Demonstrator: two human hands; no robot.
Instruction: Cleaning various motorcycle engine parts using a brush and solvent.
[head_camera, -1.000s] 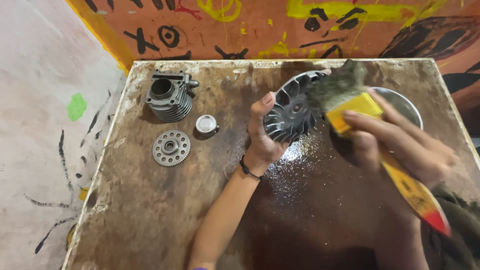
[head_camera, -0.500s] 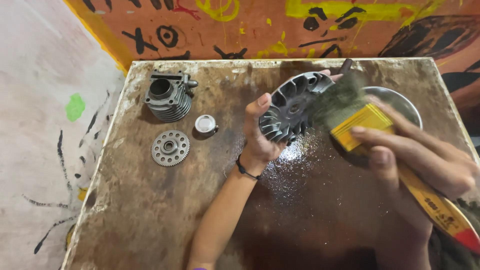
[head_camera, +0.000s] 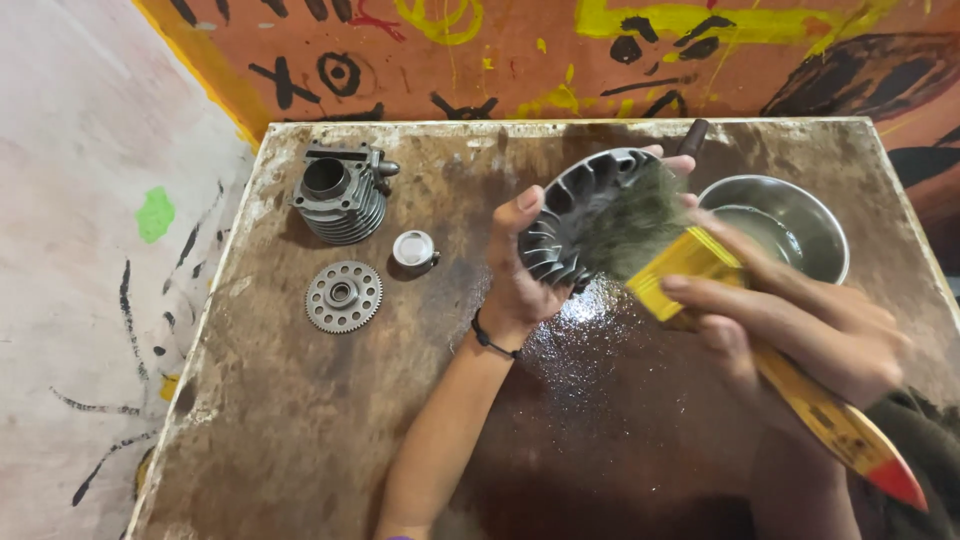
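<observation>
My left hand (head_camera: 520, 275) holds a round finned metal fan wheel (head_camera: 562, 228) tilted up on edge above the wet middle of the brown table (head_camera: 300, 420). My right hand (head_camera: 800, 320) grips a wide paintbrush with a yellow handle (head_camera: 790, 380) and a red tip. Its dark bristles (head_camera: 625, 222) press against the face of the fan wheel.
A steel bowl (head_camera: 795, 222) with liquid stands at the right, just behind my right hand. At the left lie a finned engine cylinder (head_camera: 340, 192), a small metal cap (head_camera: 414, 250) and a toothed gear disc (head_camera: 343, 296). A painted orange wall (head_camera: 520, 60) runs behind the table.
The fan wheel has been tipped further up on edge and shifted slightly left. The brush has swept down and left across its face.
</observation>
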